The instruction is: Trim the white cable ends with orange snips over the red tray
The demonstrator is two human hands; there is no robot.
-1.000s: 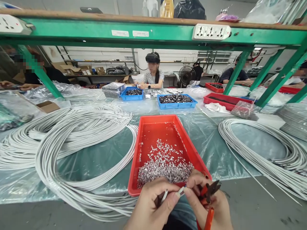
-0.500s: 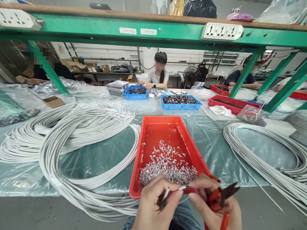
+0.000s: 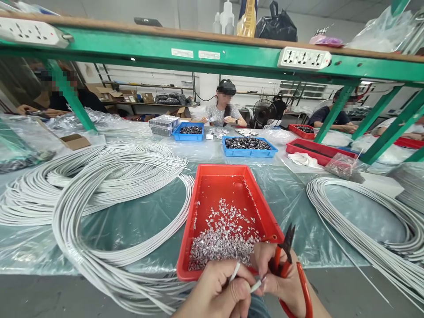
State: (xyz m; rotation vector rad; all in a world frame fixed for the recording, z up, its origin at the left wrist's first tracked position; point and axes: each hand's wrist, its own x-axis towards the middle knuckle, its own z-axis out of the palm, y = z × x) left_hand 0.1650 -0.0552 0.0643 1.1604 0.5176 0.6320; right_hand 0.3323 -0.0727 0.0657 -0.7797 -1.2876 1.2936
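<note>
White cable end (image 3: 236, 271) was pinched between the thumb and fingers of the left hand (image 3: 217, 293), low in the frame and just in front of the near rim of the red tray (image 3: 185, 247). The right hand (image 3: 281, 282) met it there, its fingertips closed together on a short pale piece (image 3: 255, 287) at the cable's tip, while the same hand also kept a pair of orange-handled pliers (image 3: 287, 265) tucked in its palm, dark jaws pointing up and unused. Both hands were shut, touching each other at the fingertips.

Judging by this, the step in hand was fitting a small piece onto the cable tip by finger. The next move would likely call for shifting the pliers into a working grip without letting the tip slip, since that hand was doing two jobs at once.

In the tray lay a heap of small silver metal terminals (image 3: 225, 234), gathered toward the near end. A big loose coil of white cables (image 3: 99, 198) spread over the plastic-covered table to the left, another coil (image 3: 364, 221) to the right. Farther back stood two blue trays (image 3: 248, 145) of dark parts, and other people worked at the far side under a green frame (image 3: 212, 53). The left coil's strands ran close under the left wrist and could snag.
</note>
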